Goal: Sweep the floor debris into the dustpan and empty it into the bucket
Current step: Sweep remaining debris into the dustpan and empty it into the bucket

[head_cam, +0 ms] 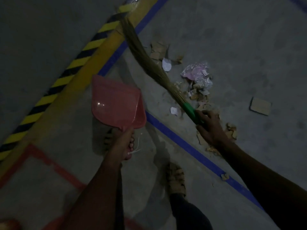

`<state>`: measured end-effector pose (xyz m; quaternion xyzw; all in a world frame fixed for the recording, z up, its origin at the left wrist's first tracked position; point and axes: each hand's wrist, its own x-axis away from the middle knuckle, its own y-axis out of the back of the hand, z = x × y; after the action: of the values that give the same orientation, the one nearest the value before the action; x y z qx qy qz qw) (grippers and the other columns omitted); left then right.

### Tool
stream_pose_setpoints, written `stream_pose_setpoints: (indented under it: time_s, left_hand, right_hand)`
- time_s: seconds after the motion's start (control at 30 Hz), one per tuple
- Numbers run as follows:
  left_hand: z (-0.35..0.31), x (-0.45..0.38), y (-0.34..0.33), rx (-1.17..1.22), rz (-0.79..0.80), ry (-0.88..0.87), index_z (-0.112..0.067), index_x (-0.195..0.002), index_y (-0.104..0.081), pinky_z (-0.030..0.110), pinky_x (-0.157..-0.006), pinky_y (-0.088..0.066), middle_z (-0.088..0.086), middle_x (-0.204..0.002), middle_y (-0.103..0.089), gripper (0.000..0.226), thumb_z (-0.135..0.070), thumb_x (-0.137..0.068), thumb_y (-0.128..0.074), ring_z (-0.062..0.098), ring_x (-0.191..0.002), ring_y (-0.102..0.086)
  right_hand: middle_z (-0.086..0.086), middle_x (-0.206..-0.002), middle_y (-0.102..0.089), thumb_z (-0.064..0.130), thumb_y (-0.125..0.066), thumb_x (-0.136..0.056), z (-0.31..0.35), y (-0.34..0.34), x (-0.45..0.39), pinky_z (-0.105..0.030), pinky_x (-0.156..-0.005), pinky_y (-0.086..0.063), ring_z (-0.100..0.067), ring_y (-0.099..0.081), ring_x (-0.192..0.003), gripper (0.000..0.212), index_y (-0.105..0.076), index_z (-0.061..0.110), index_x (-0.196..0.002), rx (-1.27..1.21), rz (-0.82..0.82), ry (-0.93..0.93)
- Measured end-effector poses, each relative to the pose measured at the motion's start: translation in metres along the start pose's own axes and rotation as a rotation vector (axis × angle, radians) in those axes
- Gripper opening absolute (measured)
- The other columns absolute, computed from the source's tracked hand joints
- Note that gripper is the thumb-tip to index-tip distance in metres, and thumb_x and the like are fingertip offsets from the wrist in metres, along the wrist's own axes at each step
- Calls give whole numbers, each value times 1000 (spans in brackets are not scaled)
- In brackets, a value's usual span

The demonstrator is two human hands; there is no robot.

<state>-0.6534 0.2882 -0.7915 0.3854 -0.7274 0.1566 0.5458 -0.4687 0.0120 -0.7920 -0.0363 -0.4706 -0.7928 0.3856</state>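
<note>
A red plastic dustpan is held above the grey concrete floor by its handle, its shiny underside seemingly turned upward in the dim light. A straw broom with a green plastic grip is stretched diagonally, its bristle tips laid toward the yellow-and-black striped line. Beside the broom, scattered debris of torn brown cardboard, white paper scraps and crumpled clear plastic is spread over the floor, some pieces lying on a blue line.

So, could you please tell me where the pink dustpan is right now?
The pink dustpan is held up in the left hand, left of centre in the head view, between the yellow-and-black striped line and the broom.
</note>
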Motion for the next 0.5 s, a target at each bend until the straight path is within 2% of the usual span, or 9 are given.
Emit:
stream_pose_setpoints:
  time_s: [0.1,0.17,0.27,0.33,0.43,0.5]
  left_hand:
    - [-21,-25,16,-39,21,41,-18,-66,-52,16,-39,-28,-4,-47,-42,28,-36,-83,-66,10,-34,-33]
    - [-38,-40,29,-66,15,48,-16,-66,-52,15,-37,-29,-4,-45,-42,30,-32,-88,-66,9,-31,-33]
    - [-63,-52,51,-122,-19,-3,-13,-62,-49,13,-33,-27,-4,-41,-40,32,-20,-91,-63,7,-27,-30]
    - [-81,-61,66,-146,-44,-23,-12,-65,-51,12,-33,-28,-1,-45,-42,32,-20,-93,-63,7,-26,-30]
    - [-106,-77,91,-147,-58,8,-13,-60,-49,11,-32,-26,-1,-43,-40,41,-30,-94,-64,7,-25,-29]
    - [-120,-89,106,-155,-47,19,-15,-61,-48,10,-34,-24,-4,-42,-39,42,-34,-94,-65,6,-27,-30]
  right_hand:
    - [-16,-129,-47,26,-53,-88,32,-24,-37,-35,-83,-43,-19,-46,-106,62,-45,7,-147,-121,-30,-66]
    - [-12,-128,-44,25,-55,-90,55,-42,-72,-45,-82,-52,-28,-54,-104,60,-44,11,-147,-242,-36,-142]
    - [-5,-125,-41,30,-56,-88,95,-65,-128,-51,-77,-56,-35,-62,-97,61,-45,19,-147,-327,-29,-213]
    - [-8,-124,-43,28,-54,-90,129,-77,-168,-46,-66,-58,-35,-64,-90,60,-44,18,-148,-378,-34,-240]
    - [-21,-117,-56,11,-52,-92,182,-91,-226,-33,-44,-53,-34,-68,-69,58,-42,10,-149,-441,-30,-259]
    - [-22,-108,-62,6,-50,-92,215,-97,-261,-33,-42,-52,-34,-68,-64,60,-39,11,-151,-500,-7,-305]
